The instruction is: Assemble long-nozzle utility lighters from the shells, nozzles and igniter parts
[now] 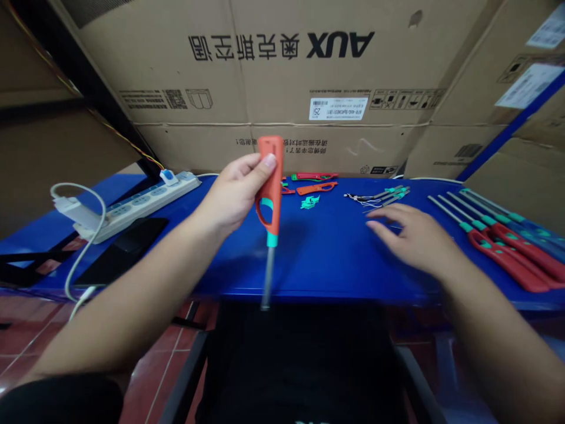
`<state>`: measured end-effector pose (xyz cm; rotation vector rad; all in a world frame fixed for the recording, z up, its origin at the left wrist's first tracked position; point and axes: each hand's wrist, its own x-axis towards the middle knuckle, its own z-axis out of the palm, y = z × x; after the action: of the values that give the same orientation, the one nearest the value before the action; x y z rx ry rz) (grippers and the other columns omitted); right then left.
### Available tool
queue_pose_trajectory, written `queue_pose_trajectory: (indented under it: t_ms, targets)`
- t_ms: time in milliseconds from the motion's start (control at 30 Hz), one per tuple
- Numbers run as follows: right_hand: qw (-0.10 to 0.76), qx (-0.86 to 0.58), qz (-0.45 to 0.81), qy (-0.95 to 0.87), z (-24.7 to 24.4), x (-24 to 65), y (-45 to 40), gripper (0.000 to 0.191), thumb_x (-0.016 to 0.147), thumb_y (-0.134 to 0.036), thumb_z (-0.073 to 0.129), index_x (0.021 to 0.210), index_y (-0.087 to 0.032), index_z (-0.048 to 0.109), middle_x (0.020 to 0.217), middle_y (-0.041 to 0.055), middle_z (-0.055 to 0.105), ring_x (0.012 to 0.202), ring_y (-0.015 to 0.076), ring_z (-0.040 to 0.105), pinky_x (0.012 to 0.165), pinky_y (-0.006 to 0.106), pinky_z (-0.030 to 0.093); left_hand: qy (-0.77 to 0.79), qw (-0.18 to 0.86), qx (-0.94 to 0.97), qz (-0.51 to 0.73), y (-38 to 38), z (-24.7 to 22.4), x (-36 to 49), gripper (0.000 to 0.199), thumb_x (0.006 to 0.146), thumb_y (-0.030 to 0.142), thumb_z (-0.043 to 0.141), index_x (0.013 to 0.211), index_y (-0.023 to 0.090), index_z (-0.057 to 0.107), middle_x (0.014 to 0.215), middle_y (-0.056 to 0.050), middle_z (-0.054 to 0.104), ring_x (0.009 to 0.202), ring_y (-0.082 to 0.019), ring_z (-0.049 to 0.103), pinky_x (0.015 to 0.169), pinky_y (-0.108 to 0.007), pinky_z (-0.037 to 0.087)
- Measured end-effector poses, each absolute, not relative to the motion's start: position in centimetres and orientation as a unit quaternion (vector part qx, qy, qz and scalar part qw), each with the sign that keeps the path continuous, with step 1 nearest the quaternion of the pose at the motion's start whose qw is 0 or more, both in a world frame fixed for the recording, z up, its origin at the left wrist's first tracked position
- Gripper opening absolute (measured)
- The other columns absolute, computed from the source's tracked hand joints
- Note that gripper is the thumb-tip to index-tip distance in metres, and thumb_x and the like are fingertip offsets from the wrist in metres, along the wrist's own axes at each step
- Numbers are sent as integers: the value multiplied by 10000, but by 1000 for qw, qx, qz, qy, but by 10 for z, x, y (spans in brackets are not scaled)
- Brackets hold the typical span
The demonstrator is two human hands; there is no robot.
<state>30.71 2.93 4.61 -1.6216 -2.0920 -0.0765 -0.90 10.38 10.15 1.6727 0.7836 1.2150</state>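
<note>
My left hand is closed around the handle of an orange-red long-necked lighter. The lighter is held above the table with its metal tube pointing down; a green trigger and green collar show on it. Over the right part of the table is my right hand, thumb and fingers apart, with nothing seen in it. Just beyond its fingertips lie metal lighter tubes with green ends and thin wires. Behind the held lighter are an orange handle shell, a red handle shell and small green pieces.
Several assembled red and blue lighters lie at the right of the blue table. At the left are a white power strip, a charger with a cable and a black phone. A large cardboard box stands behind.
</note>
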Motion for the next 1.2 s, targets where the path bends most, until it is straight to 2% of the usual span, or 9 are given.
queue_pose_trajectory:
  t_ms: [100,167,267,400,533,700,867,1067,1200]
  targets:
    - [177,-665,-74,-722,27,387,33,338,846,-501,637,959,-205,753,1013,168,746,890,359,703,773,542,562,301,460,805,225,124,105,-10,441,869,586,631,827,148,648,699,-8,603,602,-116,529,586,-240,426]
    - [157,-683,-91,-708,14,421,29,387,797,-565,666,940,-219,765,1007,166,753,875,394,701,684,551,558,306,411,849,128,130,96,-4,423,886,559,613,757,157,645,651,12,559,580,-111,484,572,-238,372]
    - [170,-688,-84,-701,1,437,21,290,803,-542,642,783,-273,748,798,102,750,693,348,692,575,514,535,300,335,893,35,133,74,10,462,946,543,489,726,170,652,627,21,528,575,-119,461,585,-248,348]
    - [181,-664,-63,-723,7,415,25,291,850,-525,550,672,-317,649,712,79,714,609,314,649,504,465,487,279,302,910,53,133,49,17,323,892,465,586,944,192,751,853,-25,656,749,-153,577,700,-261,411]
    - [196,-633,-35,-748,47,364,52,221,920,-422,450,842,-274,594,701,58,690,561,237,606,531,387,469,286,292,912,34,132,45,14,464,887,471,606,1279,226,642,899,-26,696,739,-144,609,661,-239,414]
    - [232,-572,-86,-782,91,288,109,249,930,-344,484,1057,-228,663,899,98,717,755,259,631,640,374,436,310,256,916,-7,149,63,2,330,795,501,694,967,226,754,859,-15,721,730,-143,619,641,-223,404]
    - [335,-530,-64,-776,64,264,151,237,912,-302,498,949,-187,702,988,127,660,895,255,624,816,403,502,490,139,854,103,191,84,-59,450,929,478,448,1098,150,706,885,-71,706,773,-170,579,658,-256,373]
    - [297,-523,-34,-798,33,288,152,279,881,-303,537,1028,-187,743,925,96,671,825,234,620,775,394,509,560,148,813,56,216,77,-109,314,661,436,724,844,183,758,734,-16,699,647,-152,571,618,-241,370]
    - [280,-497,-25,-821,37,287,148,299,886,-319,546,1065,-189,748,946,93,682,795,219,617,746,377,498,541,171,822,46,216,64,-91,355,663,494,730,868,207,771,801,-16,738,703,-159,604,649,-237,390]
